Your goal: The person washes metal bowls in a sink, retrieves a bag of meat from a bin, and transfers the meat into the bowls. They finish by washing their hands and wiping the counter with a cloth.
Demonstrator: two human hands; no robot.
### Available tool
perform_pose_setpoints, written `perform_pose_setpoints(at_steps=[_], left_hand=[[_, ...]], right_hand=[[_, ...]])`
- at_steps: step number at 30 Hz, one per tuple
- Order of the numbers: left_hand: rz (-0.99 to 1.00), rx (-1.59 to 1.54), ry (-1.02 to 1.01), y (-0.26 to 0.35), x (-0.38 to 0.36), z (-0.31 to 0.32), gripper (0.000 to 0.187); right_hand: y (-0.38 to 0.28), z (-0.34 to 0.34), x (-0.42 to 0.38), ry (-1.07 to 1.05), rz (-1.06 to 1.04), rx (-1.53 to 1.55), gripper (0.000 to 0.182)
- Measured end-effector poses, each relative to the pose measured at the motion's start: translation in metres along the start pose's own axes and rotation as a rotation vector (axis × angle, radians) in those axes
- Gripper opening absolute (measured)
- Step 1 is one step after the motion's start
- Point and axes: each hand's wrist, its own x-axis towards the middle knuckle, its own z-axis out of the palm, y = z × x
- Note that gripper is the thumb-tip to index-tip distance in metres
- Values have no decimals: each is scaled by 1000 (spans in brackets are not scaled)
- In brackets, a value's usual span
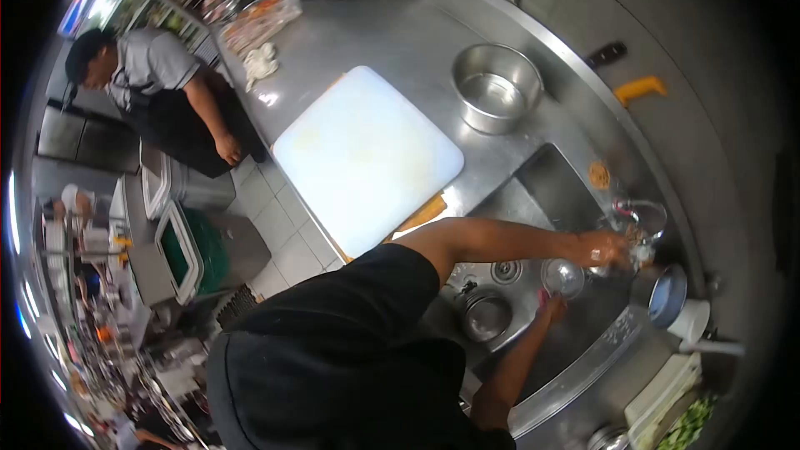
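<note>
My left hand (604,250) reaches across the sink (550,187) to the tap (642,217). It is wet and smeared by motion, so its fingers do not show clearly. Closer to me, my right hand (551,308) is closed at the near edge of a round, shiny bowl-like thing (563,278), with a bit of pink beside the fingers. Whether that is a bowl or a strainer, I cannot make out. A metal pot (486,317) sits in the sink beside the drain (506,272). A brown scrubbing pad (599,175) lies on the sink's far ledge.
A white cutting board (367,158) and a deep steel pot (497,87) stand on the counter to my left. Past the sink are a blue-lined pot (667,296) and a white container (690,321). Another person (158,92) stands behind the counter, near bins (192,250).
</note>
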Motion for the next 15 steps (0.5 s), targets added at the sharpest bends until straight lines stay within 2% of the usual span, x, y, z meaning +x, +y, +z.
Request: perform_pose_setpoints(at_steps=[1, 3, 5, 8, 9, 10, 12, 14, 15], left_hand=[[320, 47, 19, 6, 0, -10, 41], [645, 121, 26, 9, 1, -36, 37], [638, 31, 30, 21, 4, -56, 36], [633, -142, 14, 41, -1, -74, 33], [486, -212, 102, 39, -11, -79, 34], [341, -303, 168, 38, -23, -87, 34], [228, 202, 342, 30, -48, -107, 25], [111, 225, 527, 14, -85, -133, 25], [-69, 25, 691, 24, -93, -132, 32]], right_hand=[[-5, 16, 17, -31, -12, -9, 38], [-20, 57, 19, -39, -20, 119, 41], [-40, 88, 5, -37, -26, 159, 44], [-35, 101, 47, -274, -12, 422, 42], [-28, 95, 71, -371, 4, 471, 42], [-24, 86, 86, -688, -135, 558, 40], [-32, 94, 78, -689, -109, 550, 38], [-51, 106, 56, -601, -111, 560, 36], [-63, 111, 45, -562, -127, 568, 35]])
